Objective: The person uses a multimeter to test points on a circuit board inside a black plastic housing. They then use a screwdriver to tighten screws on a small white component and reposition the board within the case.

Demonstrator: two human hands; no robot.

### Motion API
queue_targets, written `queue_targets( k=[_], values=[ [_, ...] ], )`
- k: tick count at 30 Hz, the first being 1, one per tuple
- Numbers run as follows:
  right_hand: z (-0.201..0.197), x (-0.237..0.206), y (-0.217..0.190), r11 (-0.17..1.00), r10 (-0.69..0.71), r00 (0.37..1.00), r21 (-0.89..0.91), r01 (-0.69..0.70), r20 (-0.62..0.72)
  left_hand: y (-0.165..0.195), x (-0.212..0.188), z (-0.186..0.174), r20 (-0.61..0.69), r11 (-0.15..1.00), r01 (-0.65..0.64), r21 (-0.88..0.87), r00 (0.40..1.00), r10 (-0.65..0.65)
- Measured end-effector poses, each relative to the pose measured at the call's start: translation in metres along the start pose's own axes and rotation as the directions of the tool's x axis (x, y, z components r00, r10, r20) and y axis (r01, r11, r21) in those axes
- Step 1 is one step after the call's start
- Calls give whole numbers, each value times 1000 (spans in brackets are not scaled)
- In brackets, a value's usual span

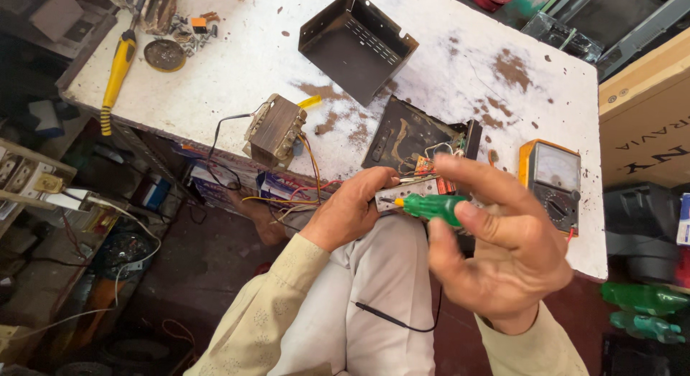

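Head view. Two hands in frame. Left hand (352, 207) curled around one small metal part with a circuit board (417, 188), held over the lap at the near edge of the white workbench (244, 60). Right hand (503, 239) pinches one green-handled screwdriver (431, 206) between thumb and forefinger, tip touching the metal part. On the bench: one transformer (275, 130), one open black metal case (357, 44), one orange multimeter (552, 183), one yellow-handled tool (117, 68), one round tin lid (164, 54).
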State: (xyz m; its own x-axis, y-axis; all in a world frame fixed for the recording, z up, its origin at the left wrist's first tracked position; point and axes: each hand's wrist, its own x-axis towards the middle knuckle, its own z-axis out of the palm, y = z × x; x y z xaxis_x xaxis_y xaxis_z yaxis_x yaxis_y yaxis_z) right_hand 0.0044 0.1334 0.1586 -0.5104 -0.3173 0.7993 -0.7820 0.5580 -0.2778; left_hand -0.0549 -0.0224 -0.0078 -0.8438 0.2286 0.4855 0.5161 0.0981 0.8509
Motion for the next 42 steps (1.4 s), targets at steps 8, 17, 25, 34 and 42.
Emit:
queue_targets(
  k=[8, 17, 25, 34, 42],
  values=[
    [7, 7, 1, 957, 206, 974, 226, -179, -98, 0, 2, -1, 12, 1000, 1, 13, 1000, -1],
    [-3, -1, 1, 989, 74, 997, 126, -75, 13, 0, 0, -1, 5, 1000, -1, 11, 1000, 1],
    [4, 3, 2, 992, 107, 991, 80, -101, -81, 0, 1, -1, 5, 999, 31, -8, 1000, -31],
    [0, 2, 4, 999, 44, 996, -17, -46, -73, 1, 0, -3, 16, 1000, 28, -13, 999, -28],
    [1, 5, -1, 1000, -2, 1000, -25, 1, -11, 4, 1, -4, 16, 999, 36, -2, 999, -36]
  ],
)
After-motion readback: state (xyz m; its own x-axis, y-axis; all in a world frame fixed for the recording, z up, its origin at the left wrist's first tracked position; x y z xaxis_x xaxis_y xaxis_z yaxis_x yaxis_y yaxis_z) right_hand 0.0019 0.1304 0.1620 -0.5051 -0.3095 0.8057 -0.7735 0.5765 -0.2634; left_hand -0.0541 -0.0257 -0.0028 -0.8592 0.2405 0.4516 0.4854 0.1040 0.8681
